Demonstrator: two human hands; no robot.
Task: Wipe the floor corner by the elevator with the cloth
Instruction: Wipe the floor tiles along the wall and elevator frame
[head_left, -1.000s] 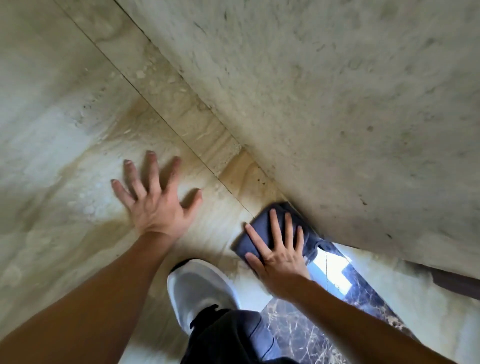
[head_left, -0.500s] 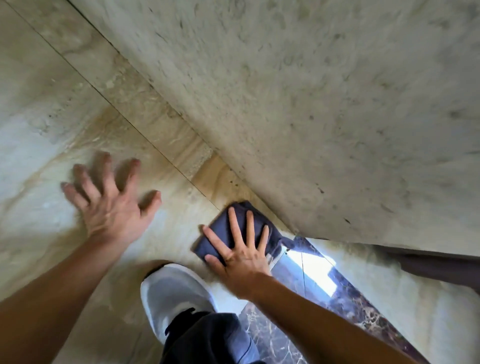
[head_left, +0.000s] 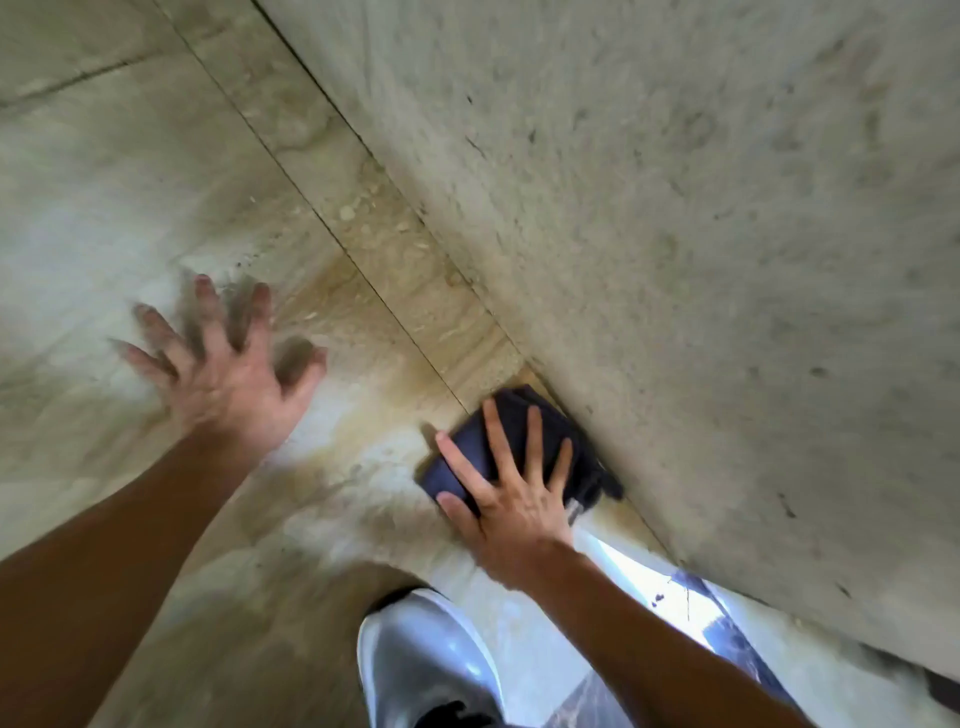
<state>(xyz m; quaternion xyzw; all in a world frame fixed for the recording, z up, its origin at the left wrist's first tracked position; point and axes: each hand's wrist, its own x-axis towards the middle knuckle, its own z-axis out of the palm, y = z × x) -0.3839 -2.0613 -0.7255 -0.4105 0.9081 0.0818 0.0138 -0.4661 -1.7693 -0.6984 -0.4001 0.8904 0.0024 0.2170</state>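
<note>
Pressing the folded dark navy cloth flat with my right hand, fingers spread, against the beige stone wall base. Left hand splayed wide, empty, blurred. Risks: cloth bunching in the seam; polished marble floor slick, bracing palm could slip.

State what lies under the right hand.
The right hand lies flat on a dark folded cloth on the floor beside the wall. The floor beneath is hidden.

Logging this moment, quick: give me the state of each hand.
Left hand: open, fingers spread, blurred, holding nothing.
Right hand: open, flat, pressing the dark cloth onto the floor.
</note>
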